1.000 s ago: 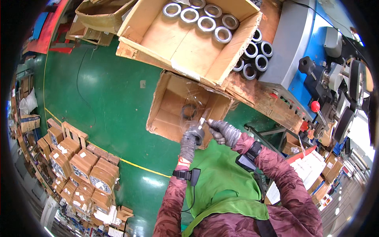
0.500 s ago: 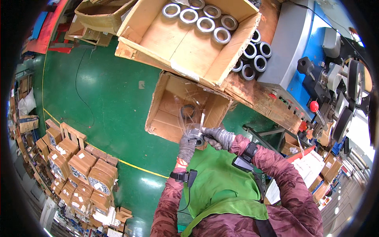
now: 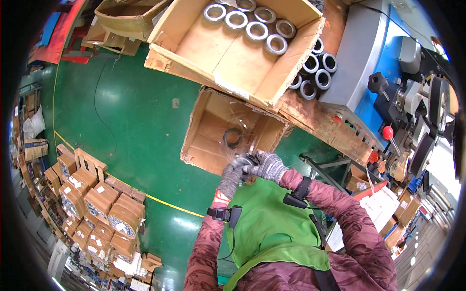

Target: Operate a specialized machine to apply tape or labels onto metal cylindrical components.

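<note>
My two gloved hands meet over the near edge of an open cardboard box (image 3: 196, 145). My left hand (image 3: 231, 177) is closed round a metal ring (image 3: 246, 160), mostly covered by the fingers. On the ring's right side, my right hand (image 3: 270, 166) is closed with its fingers bent toward it; what it grips is hidden. Thin, clear, blurred strands (image 3: 238, 127) rise from the hands over the box. A dark ring-shaped thing (image 3: 233, 137) shows beyond the hands, inside the box.
A larger carton (image 3: 208, 58) on the wooden bench holds several steel rings (image 3: 256, 30). More rings (image 3: 322, 78) stand right of it, beside a grey and blue machine (image 3: 354, 58) with a red-knobbed lever (image 3: 388, 132). Wrapped cartons (image 3: 125, 213) are stacked at left on the green floor.
My right hand has turned and shifted slightly, covering more of the ring. A slim pale stick upright by its fingers half a second ago no longer shows clearly. My left hand stays nearly in place.
</note>
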The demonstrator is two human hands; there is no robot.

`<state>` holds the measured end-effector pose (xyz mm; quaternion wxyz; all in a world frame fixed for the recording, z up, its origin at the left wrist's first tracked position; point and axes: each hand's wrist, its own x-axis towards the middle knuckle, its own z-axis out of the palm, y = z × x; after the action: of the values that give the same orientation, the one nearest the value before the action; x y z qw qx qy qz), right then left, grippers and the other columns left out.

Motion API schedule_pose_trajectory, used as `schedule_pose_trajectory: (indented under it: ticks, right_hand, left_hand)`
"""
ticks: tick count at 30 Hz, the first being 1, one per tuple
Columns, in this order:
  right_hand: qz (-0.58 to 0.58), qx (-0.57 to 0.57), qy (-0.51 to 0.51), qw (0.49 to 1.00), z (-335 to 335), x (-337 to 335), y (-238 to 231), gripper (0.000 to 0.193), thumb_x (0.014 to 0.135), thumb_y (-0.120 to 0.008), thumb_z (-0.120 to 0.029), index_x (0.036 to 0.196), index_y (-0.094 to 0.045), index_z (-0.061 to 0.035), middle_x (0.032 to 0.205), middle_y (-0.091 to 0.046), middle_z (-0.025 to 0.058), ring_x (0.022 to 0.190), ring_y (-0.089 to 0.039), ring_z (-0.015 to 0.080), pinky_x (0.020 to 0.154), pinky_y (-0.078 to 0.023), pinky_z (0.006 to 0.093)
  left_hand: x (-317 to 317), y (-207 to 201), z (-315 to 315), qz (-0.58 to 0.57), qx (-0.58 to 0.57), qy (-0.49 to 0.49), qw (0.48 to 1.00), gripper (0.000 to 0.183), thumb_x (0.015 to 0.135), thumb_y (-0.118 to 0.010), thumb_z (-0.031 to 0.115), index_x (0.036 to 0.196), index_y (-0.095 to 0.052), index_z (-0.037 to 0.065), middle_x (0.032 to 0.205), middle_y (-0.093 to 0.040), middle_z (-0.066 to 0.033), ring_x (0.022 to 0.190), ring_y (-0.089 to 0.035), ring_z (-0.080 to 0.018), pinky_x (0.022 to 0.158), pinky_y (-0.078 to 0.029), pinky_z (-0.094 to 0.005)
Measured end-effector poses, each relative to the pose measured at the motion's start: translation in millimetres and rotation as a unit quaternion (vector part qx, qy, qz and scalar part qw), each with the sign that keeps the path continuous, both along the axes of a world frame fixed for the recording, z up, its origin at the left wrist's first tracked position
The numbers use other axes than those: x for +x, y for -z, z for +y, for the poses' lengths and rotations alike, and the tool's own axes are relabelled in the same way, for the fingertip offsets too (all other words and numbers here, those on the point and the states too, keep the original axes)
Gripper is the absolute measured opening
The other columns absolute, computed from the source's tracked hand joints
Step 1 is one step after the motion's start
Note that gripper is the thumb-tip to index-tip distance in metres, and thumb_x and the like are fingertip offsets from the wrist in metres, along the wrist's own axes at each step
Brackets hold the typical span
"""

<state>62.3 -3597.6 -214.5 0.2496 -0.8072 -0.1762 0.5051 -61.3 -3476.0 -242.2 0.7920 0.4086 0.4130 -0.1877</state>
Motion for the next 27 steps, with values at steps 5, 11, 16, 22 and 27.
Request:
schedule_pose_trajectory:
  ticks: [5, 11, 16, 22, 27]
  right_hand:
    - [0.103, -0.037, 0.125, 0.986, -4.0, 14.1, 16.0, 0.054, 0.068, -0.067, -0.047, 0.084, -0.058, 0.004, 0.074, -0.059, 0.022, 0.074, -0.059, 0.0322, 0.066, -0.044, 0.0379]
    - [0.155, -0.046, 0.261, 0.952, 6.5, 15.8, -3.3, 0.044, 0.072, -0.069, -0.037, 0.093, -0.06, 0.0014, 0.081, -0.063, 0.0149, 0.073, -0.058, 0.0222, 0.069, -0.044, 0.0337]
    - [0.091, -0.058, 0.234, 0.966, -7.6, -3.3, 18.2, 0.042, 0.074, -0.068, -0.034, 0.095, -0.06, 0.0017, 0.081, -0.063, 0.0147, 0.073, -0.058, 0.0238, 0.07, -0.044, 0.033]
    - [0.144, -0.036, 0.357, 0.922, -8.6, -3.2, 18.3, 0.039, 0.074, -0.068, -0.033, 0.092, -0.06, 0.0015, 0.079, -0.062, 0.014, 0.072, -0.057, 0.0227, 0.069, -0.044, 0.0327]
    - [0.057, -0.013, 0.331, 0.942, -3.2, -5.9, 13.4, 0.048, 0.072, -0.069, -0.037, 0.097, -0.057, 0.0021, 0.078, -0.06, 0.0117, 0.07, -0.057, 0.0193, 0.067, -0.046, 0.0332]
  left_hand:
    - [-32.2, 25.8, -2.4, 0.142, -0.141, -0.344, 0.917, 0.031, 0.083, -0.055, 0.023, 0.109, -0.051, 0.008, 0.104, -0.053, -0.0082, 0.098, -0.051, -0.0218, 0.081, -0.043, -0.0376]
    - [-40.0, 13.9, -30.0, 0.176, -0.185, -0.14, 0.957, 0.042, 0.08, -0.058, 0.037, 0.111, -0.052, 0.009, 0.108, -0.053, -0.0075, 0.102, -0.048, -0.0227, 0.086, -0.038, -0.0375]
    - [-26.1, 24.5, -19.8, 0.176, -0.031, -0.239, 0.954, 0.031, 0.085, -0.053, 0.031, 0.102, -0.057, 0.005, 0.098, -0.057, -0.007, 0.094, -0.05, -0.0161, 0.083, -0.039, -0.0323]
    - [-19.2, -16.9, 15.8, 0.066, 0.325, -0.162, 0.929, 0.032, 0.086, -0.052, 0.026, 0.1, -0.055, -0.003, 0.093, -0.058, -0.0087, 0.081, -0.052, -0.0144, 0.076, -0.042, -0.0286]
    - [3.4, -39.2, -18.9, 0.028, -0.243, -0.005, 0.97, 0.042, 0.085, -0.053, 0.026, 0.117, -0.047, 0.001, 0.094, -0.057, -0.0066, 0.08, -0.056, -0.0169, 0.074, -0.046, -0.0305]
